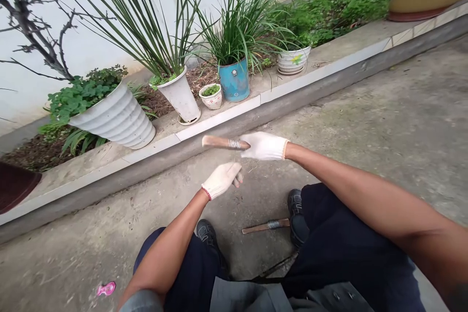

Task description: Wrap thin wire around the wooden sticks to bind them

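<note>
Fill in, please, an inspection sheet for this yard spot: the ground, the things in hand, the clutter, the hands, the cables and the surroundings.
Surface: concrete ground, rough, stained in places.
Things in hand: wooden stick with a wire wrap, held level; second stick, also wrapped, lies on the ground between the shoes.
Clutter: pink scrap on the ground, lower left.
Hands: right hand, gloved, grips one end of the wooden stick; left hand, gloved, just below it, fingers loosely curled, hold unclear.
Cables: none certain; a thin dark strand by the legs, kind unclear.
Surroundings: raised ledge with potted plants, among them a white ribbed pot and a blue pot; pale wall behind.
</note>
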Motion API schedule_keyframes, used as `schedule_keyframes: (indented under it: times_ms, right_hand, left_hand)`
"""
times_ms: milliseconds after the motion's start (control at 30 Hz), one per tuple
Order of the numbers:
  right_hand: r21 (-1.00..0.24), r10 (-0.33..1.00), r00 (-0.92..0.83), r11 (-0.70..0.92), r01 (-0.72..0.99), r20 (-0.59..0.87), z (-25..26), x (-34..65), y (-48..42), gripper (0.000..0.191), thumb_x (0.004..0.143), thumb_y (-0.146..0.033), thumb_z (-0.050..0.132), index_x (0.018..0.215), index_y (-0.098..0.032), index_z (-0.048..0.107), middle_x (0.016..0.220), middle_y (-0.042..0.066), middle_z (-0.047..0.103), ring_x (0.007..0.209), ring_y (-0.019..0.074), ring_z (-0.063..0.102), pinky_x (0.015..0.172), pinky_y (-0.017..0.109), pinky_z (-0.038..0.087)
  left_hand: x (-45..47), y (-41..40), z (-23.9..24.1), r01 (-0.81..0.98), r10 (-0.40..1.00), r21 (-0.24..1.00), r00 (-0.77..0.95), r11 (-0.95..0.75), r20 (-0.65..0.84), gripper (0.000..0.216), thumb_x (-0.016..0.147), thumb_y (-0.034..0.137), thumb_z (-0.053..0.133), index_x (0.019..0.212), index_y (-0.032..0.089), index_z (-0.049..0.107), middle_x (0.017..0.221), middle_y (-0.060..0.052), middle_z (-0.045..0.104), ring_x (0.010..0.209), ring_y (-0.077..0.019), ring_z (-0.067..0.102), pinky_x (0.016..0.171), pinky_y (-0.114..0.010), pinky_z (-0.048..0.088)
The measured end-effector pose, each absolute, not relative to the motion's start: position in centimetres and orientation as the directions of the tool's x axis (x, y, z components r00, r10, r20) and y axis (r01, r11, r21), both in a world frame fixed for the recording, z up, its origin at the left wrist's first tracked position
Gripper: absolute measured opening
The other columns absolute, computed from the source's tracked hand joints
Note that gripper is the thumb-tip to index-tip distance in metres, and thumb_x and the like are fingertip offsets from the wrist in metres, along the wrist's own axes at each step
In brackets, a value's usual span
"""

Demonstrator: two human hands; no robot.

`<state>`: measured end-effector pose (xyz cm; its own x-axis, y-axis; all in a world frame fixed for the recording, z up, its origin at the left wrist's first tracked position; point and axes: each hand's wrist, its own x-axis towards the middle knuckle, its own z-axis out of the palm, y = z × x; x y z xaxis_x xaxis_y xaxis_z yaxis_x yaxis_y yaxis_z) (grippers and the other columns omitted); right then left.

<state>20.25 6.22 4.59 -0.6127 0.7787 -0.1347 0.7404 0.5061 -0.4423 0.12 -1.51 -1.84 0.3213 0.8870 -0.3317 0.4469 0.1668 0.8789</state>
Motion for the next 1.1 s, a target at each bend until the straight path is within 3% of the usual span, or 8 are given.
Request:
schedule_keyframes:
  times_ms: [200,400,500,633,700,767,933,1100]
  right_hand:
    - [-0.215,0.936,-0.334,0.306,0.927,-0.111,2.7,20.3,8.5,0.029,0.091,-0.031,0.058,0.110,-0.015,0.072,0.099,0.018,0.075,0.091,0.0276,0.070,0.077,0.033,0.045]
    - [0.243,0.854,-0.410,0.492,0.836,-0.320,0.6,19.8,7.3,0.024,0.082,-0.017,0.063,0.099,-0.012,0.079,0.107,0.022,0.076,0.111,0.0383,0.065,0.103,0.058,0.036]
    - [0.154,0.692,-0.561,0.681,0.715,-0.454,0.3,20.1,5.9,0.022,0.076,-0.016,0.067,0.095,-0.013,0.079,0.098,0.018,0.076,0.101,0.0324,0.067,0.100,0.050,0.040]
    - [-0.300,0.350,-0.785,0.783,0.545,-0.511,2.0,20.8,4.4,0.021,0.073,-0.021,0.068,0.093,-0.020,0.075,0.079,0.003,0.072,0.071,0.0184,0.062,0.069,0.029,0.042]
    - [-0.463,0.337,-0.845,0.721,0.515,-0.415,3.4,20.9,4.1,0.021,0.078,-0.029,0.067,0.096,-0.021,0.073,0.078,0.000,0.070,0.067,0.0153,0.059,0.062,0.025,0.038]
    - [-0.525,0.468,-0.832,0.647,0.553,-0.299,4.6,20.8,4.3,0.026,0.082,-0.038,0.065,0.100,-0.021,0.071,0.084,0.001,0.072,0.071,0.0148,0.060,0.061,0.024,0.037]
    - [-0.362,0.863,-0.488,0.417,0.834,-0.132,4.5,20.6,6.8,0.034,0.091,-0.044,0.057,0.110,-0.019,0.071,0.095,0.010,0.075,0.082,0.0227,0.067,0.069,0.028,0.043]
    - [-0.059,0.945,-0.270,0.264,0.963,-0.185,2.2,20.3,8.0,0.031,0.084,-0.013,0.058,0.109,-0.010,0.076,0.106,0.025,0.074,0.102,0.0348,0.071,0.084,0.043,0.049]
  left_hand:
    - [1.6,-3.0,-2.8,0.498,0.770,0.850,0.470,0.173,-0.431,0.035,0.099,0.046,0.045,0.105,0.016,0.061,0.080,-0.003,0.069,0.055,-0.0127,0.062,0.057,-0.025,0.047]
    - [0.7,-2.2,0.0,0.701,0.813,0.713,0.406,0.015,-0.416,0.035,0.098,0.041,0.040,0.100,0.018,0.066,0.070,0.001,0.066,0.052,-0.0117,0.056,0.054,-0.023,0.043]
    - [-0.7,-1.2,0.9,0.730,0.875,0.683,0.345,-0.023,-0.339,0.034,0.097,0.041,0.041,0.093,0.019,0.066,0.070,0.001,0.065,0.056,-0.0127,0.057,0.054,-0.023,0.042]
    - [-1.9,-0.4,0.6,0.716,0.916,0.698,0.281,-0.001,-0.287,0.033,0.096,0.044,0.046,0.084,0.019,0.064,0.068,0.001,0.065,0.056,-0.0129,0.057,0.055,-0.024,0.041]
    - [-1.7,-0.4,0.1,0.679,0.909,0.734,0.296,0.016,-0.294,0.035,0.097,0.046,0.050,0.079,0.019,0.061,0.069,0.000,0.066,0.056,-0.0131,0.057,0.057,-0.024,0.042]
    - [-1.2,-0.6,-0.5,0.641,0.899,0.765,0.302,0.054,-0.316,0.037,0.099,0.048,0.048,0.081,0.018,0.061,0.070,-0.003,0.068,0.056,-0.0135,0.059,0.058,-0.024,0.044]
    - [0.8,-1.8,-1.9,0.557,0.851,0.815,0.343,0.158,-0.399,0.035,0.101,0.043,0.040,0.098,0.016,0.063,0.072,-0.002,0.068,0.054,-0.0129,0.062,0.055,-0.024,0.045]
    - [1.2,-2.6,-1.4,0.654,0.766,0.754,0.454,0.061,-0.456,0.032,0.098,0.040,0.043,0.103,0.018,0.065,0.075,0.000,0.069,0.053,-0.0131,0.061,0.055,-0.025,0.045]
